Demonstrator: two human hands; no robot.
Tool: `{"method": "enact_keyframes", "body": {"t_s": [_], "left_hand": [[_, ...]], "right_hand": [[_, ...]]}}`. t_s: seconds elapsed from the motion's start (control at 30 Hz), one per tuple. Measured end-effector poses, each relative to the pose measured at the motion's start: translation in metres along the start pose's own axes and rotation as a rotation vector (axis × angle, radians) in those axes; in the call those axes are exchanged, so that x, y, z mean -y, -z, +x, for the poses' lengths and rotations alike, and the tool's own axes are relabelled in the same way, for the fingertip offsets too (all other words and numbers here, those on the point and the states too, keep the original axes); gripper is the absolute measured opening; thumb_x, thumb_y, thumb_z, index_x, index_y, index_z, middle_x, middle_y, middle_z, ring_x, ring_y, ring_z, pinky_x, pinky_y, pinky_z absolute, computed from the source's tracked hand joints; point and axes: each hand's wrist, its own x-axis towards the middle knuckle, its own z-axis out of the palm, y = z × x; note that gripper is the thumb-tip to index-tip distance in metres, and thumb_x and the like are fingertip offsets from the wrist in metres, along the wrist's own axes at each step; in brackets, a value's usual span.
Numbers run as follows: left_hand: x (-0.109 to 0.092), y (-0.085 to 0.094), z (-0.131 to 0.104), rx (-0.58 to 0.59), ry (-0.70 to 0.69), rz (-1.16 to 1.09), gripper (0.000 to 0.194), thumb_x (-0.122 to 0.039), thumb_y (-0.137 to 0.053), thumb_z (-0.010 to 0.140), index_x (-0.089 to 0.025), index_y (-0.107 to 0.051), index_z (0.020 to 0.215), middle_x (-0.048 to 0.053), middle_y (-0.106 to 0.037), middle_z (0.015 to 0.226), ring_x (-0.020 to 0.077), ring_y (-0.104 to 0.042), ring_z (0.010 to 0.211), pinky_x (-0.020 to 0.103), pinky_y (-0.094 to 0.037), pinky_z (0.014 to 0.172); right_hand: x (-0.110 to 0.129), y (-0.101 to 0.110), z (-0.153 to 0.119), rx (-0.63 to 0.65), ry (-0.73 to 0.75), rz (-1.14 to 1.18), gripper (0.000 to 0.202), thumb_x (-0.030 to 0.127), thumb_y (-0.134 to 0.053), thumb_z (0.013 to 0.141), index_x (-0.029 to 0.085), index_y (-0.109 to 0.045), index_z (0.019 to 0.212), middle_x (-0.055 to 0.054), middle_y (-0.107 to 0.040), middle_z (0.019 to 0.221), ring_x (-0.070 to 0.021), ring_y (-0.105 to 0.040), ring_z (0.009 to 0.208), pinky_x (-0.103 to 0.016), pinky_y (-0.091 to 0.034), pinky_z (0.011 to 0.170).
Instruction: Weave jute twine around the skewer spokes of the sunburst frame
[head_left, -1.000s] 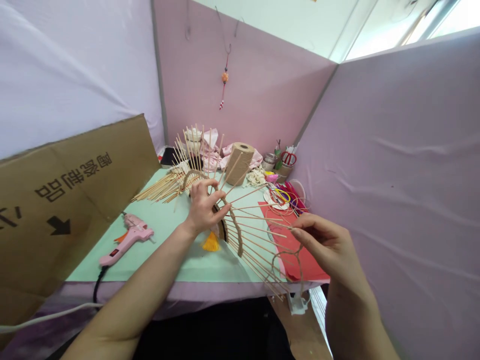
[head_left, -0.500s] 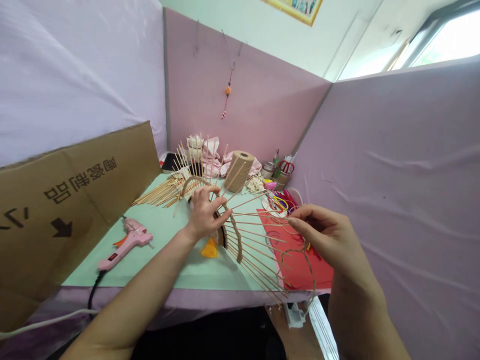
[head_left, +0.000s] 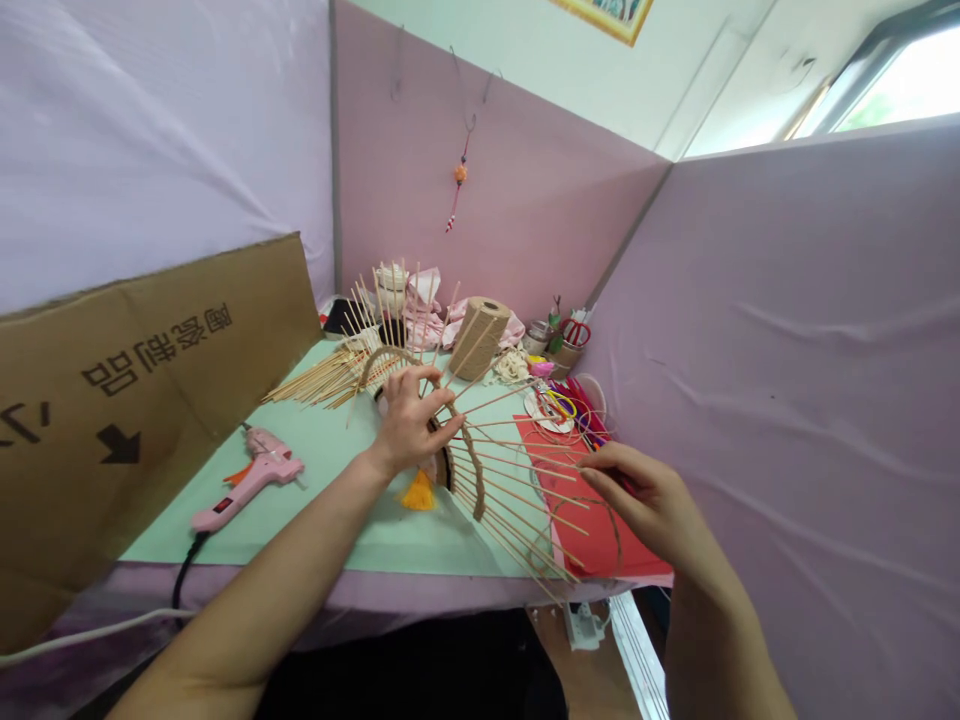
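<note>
My left hand (head_left: 414,415) grips a fan-shaped piece of thin wooden sticks (head_left: 525,462) near its inner edge, thumb and fingers closed around it. A braided brown cord (head_left: 474,462) weaves across the sticks in an arc. Below the hand hangs a yellow tassel (head_left: 418,491), beside a dark curved band (head_left: 443,470). To the right, my right hand (head_left: 643,490) pinches thin brown twine (head_left: 618,540) between thumb and fingertips, close to the outer stick ends. The twine loops down over red paper (head_left: 600,535); its exact path among the sticks is hard to follow.
A pink glue gun (head_left: 247,480) lies at the left beside a cardboard panel (head_left: 165,400). Loose sticks (head_left: 322,378), a twine spool (head_left: 478,340) and a container with red scissors (head_left: 568,350) stand behind. Colored cords (head_left: 559,405) lie at the right.
My right hand has moved slightly downward, and the twine loop has swung lower and leftward, toward the stick ends. My left hand keeps its hold on the stick piece.
</note>
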Motion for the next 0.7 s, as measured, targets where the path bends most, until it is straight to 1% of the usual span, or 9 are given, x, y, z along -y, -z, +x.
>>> {"method": "enact_keyframes", "body": {"t_s": [0.1,0.17,0.23,0.37,0.43,0.47,0.53,0.63,0.7], "left_hand": [[0.001,0.000,0.000,-0.015,-0.022,0.010,0.021,-0.041,-0.064,0.083,-0.021,-0.068,0.090,0.011,-0.052,0.115,0.0289,-0.044,0.113,0.047,-0.034,0.099],[0.001,-0.001,0.000,-0.020,-0.034,0.021,0.022,-0.042,-0.064,0.083,-0.021,-0.067,0.090,0.011,-0.052,0.116,0.0285,-0.044,0.112,0.047,-0.034,0.099],[0.001,-0.001,0.000,-0.023,-0.047,0.027,0.022,-0.042,-0.064,0.083,-0.021,-0.067,0.090,0.011,-0.051,0.116,0.0283,-0.044,0.112,0.047,-0.035,0.099],[-0.001,-0.002,-0.001,-0.015,-0.039,0.026,0.028,-0.047,-0.066,0.081,-0.021,-0.067,0.091,0.011,-0.051,0.116,0.0295,-0.042,0.113,0.048,-0.034,0.100],[-0.002,-0.002,-0.002,-0.012,-0.010,0.023,0.030,-0.049,-0.068,0.079,-0.021,-0.067,0.091,0.011,-0.051,0.116,0.0300,-0.042,0.113,0.049,-0.034,0.099],[-0.003,-0.002,-0.002,-0.013,0.003,0.020,0.030,-0.049,-0.068,0.079,-0.021,-0.067,0.091,0.011,-0.051,0.116,0.0301,-0.042,0.113,0.049,-0.034,0.099],[-0.004,-0.001,-0.002,-0.011,0.020,0.017,0.030,-0.049,-0.068,0.079,-0.022,-0.067,0.091,0.011,-0.051,0.117,0.0300,-0.042,0.114,0.048,-0.033,0.099],[-0.004,-0.001,-0.002,0.012,0.034,0.015,0.028,-0.048,-0.067,0.079,-0.023,-0.067,0.091,0.011,-0.051,0.119,0.0301,-0.042,0.116,0.049,-0.032,0.100],[-0.004,-0.001,-0.001,0.022,0.037,0.004,0.028,-0.048,-0.066,0.080,-0.023,-0.067,0.091,0.011,-0.051,0.119,0.0303,-0.043,0.116,0.049,-0.032,0.101]], "right_hand": [[-0.028,-0.017,0.003,0.127,-0.110,0.117,0.028,0.044,-0.061,0.090,0.018,-0.070,0.083,-0.004,-0.067,0.074,-0.0154,-0.057,0.067,-0.026,-0.047,0.061],[-0.043,-0.037,0.006,0.217,-0.184,0.193,0.032,0.046,-0.062,0.087,0.017,-0.069,0.078,-0.002,-0.063,0.070,-0.0144,-0.054,0.064,-0.025,-0.045,0.060],[-0.054,-0.062,0.009,0.300,-0.230,0.246,0.034,0.046,-0.061,0.087,0.015,-0.066,0.073,0.000,-0.058,0.065,-0.0129,-0.050,0.061,-0.024,-0.041,0.057],[-0.058,-0.113,0.015,0.485,-0.211,0.210,0.028,0.036,-0.057,0.088,0.017,-0.064,0.069,0.002,-0.055,0.063,-0.0122,-0.047,0.060,-0.022,-0.034,0.053],[-0.056,-0.127,0.018,0.529,-0.197,0.190,0.025,0.033,-0.057,0.088,0.018,-0.065,0.071,0.002,-0.057,0.065,-0.0130,-0.048,0.061,-0.022,-0.034,0.053],[-0.055,-0.130,0.020,0.539,-0.187,0.181,0.023,0.032,-0.056,0.088,0.019,-0.065,0.072,0.001,-0.059,0.067,-0.0136,-0.049,0.063,-0.022,-0.036,0.054],[-0.054,-0.127,0.025,0.547,-0.144,0.167,0.021,0.030,-0.056,0.088,0.019,-0.067,0.073,0.000,-0.062,0.072,-0.0149,-0.052,0.066,-0.024,-0.040,0.058],[-0.057,-0.107,0.033,0.524,-0.071,0.214,0.015,0.030,-0.060,0.087,0.021,-0.071,0.086,-0.004,-0.069,0.088,-0.0192,-0.060,0.079,-0.031,-0.047,0.073],[-0.056,-0.091,0.037,0.433,-0.082,0.309,0.019,0.032,-0.063,0.086,0.021,-0.072,0.099,-0.007,-0.070,0.102,-0.0225,-0.063,0.094,-0.035,-0.048,0.085]]}}
